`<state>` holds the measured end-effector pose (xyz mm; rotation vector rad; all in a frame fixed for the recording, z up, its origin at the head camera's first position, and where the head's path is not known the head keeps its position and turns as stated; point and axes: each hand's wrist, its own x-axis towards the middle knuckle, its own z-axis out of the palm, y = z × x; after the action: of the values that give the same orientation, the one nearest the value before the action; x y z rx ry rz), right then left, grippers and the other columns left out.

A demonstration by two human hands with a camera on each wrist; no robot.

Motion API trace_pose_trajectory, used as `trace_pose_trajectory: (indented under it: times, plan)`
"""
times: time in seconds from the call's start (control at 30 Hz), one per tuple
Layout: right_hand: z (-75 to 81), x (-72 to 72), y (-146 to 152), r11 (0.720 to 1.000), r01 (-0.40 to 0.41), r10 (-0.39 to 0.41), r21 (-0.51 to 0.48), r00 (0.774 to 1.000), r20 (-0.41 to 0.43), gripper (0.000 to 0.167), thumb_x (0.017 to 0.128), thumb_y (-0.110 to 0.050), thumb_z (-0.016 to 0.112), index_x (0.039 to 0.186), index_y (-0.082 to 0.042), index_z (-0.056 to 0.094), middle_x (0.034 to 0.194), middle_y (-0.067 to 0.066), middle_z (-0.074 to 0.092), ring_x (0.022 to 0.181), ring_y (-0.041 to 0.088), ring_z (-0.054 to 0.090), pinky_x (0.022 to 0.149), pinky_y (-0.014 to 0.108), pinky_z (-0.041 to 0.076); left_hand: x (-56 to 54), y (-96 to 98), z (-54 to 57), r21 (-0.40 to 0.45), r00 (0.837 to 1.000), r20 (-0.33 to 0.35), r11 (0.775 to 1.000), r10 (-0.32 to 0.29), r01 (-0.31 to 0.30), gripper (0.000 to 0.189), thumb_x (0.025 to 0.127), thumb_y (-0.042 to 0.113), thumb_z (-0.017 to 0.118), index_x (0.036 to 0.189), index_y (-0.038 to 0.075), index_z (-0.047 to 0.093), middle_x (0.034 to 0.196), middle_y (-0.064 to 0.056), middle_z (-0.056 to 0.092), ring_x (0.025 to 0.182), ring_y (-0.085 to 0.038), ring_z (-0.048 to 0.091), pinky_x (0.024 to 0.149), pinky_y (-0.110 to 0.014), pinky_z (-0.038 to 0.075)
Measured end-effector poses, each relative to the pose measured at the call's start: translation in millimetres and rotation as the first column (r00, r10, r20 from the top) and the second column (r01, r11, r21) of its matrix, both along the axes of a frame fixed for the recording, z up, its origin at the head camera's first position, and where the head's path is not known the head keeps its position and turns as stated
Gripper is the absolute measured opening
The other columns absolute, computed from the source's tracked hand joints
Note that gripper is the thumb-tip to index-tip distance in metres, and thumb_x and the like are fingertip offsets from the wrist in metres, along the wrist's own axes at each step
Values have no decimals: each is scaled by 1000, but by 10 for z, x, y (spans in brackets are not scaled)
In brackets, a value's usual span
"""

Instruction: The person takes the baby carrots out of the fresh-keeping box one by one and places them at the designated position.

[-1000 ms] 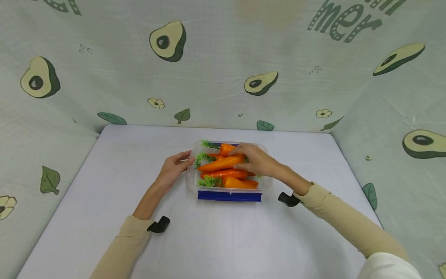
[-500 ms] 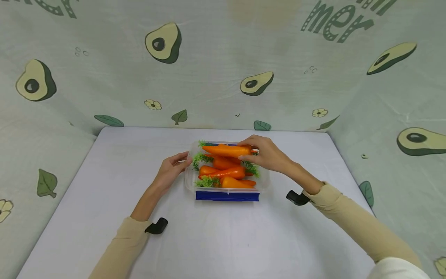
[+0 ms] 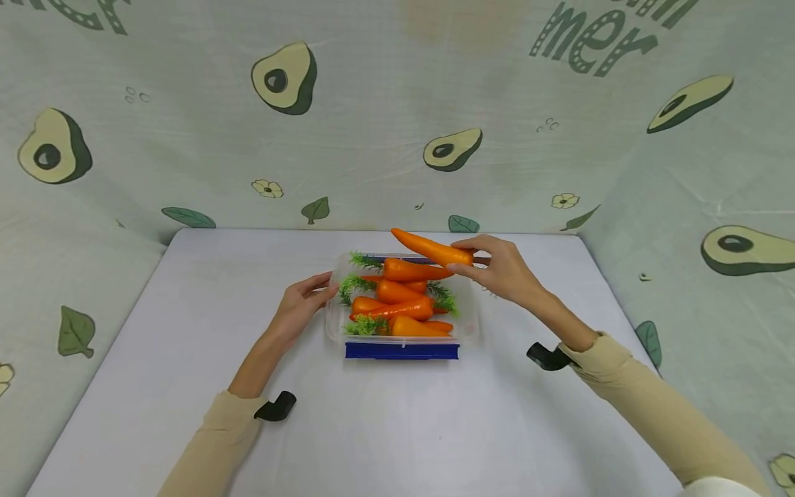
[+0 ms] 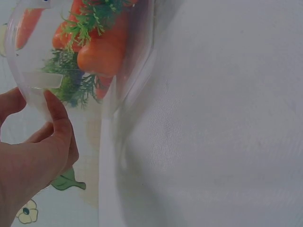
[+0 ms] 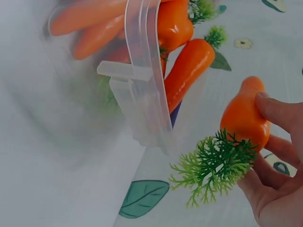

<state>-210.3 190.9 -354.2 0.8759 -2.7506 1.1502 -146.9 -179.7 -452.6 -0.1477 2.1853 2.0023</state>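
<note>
My right hand (image 3: 512, 276) holds an orange carrot (image 3: 425, 246) raised over the back right of a clear plastic container (image 3: 336, 330). The carrot's thin end points left and up. Its green leafy top (image 5: 215, 163) hangs free in the right wrist view, with my thumb and fingers around the thick end. At the container's left side, my left hand (image 3: 297, 309) pinches the rim (image 4: 18, 66) between thumb and fingers. Several other orange carrots (image 3: 400, 307) with leafy tops lie piled inside, partly covering each other.
A blue latch (image 3: 401, 351) runs along the container's front, and another blue strip shows at its back. The container stands on a white-covered table (image 3: 397, 428). Behind rises a cloth (image 3: 373, 103) printed with avocados and leaves.
My right hand has taken hold of a carrot in the pile and lifted it up and to the right, out of the container. My left hand stays at the left rim.
</note>
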Motion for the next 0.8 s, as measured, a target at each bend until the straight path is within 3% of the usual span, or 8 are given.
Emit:
trace_pose_trajectory:
  times: [0.17,0.3,0.47,0.57,0.67,0.8]
  plan:
    - [-32,-14,123,995,95,-95,-16,995,32,42,91,-17,81,127,1,70,122,18,69,107,33,65,90,50,58,16,-19,5,6,1000,4,1000,3,-3,62,103,29,66,155,4,44,150,-18,48,129,-29,53,105,-29,49]
    - [-73,-13,235,985,168,-166,-31,984,60,42,93,-21,79,128,1,70,123,19,68,107,33,64,89,42,57,20,-28,2,8,1000,5,1000,4,-4,62,103,29,66,155,4,44,150,-17,48,131,-30,53,103,-25,49]
    - [-175,-14,377,968,249,-246,-38,967,72,43,94,-26,78,128,-1,70,121,18,69,106,32,63,83,14,54,16,-28,4,-4,1000,4,1000,5,-5,64,102,33,67,155,5,44,149,-16,48,129,-28,53,104,-26,49]
    - [-253,-9,458,957,286,-283,-41,957,62,43,95,-29,77,128,-1,71,119,19,70,106,32,64,77,5,49,13,-18,9,-10,1000,-2,1000,2,-2,64,102,33,66,155,5,44,150,-16,48,128,-26,54,107,-31,47]
    - [-340,-4,526,944,330,-328,-30,943,61,45,96,-33,76,128,-2,70,117,19,71,107,33,64,83,17,51,10,-10,2,-10,1000,-3,1000,2,-3,63,102,32,67,155,5,45,150,-16,48,125,-23,55,109,-36,47]
    - [-456,1,599,925,380,-376,-26,922,94,51,97,-39,74,130,-1,69,118,22,71,111,37,62,94,48,50,10,3,-3,-6,1000,1,1000,8,-8,62,102,32,66,155,5,46,150,-16,49,123,-21,55,108,-34,48]
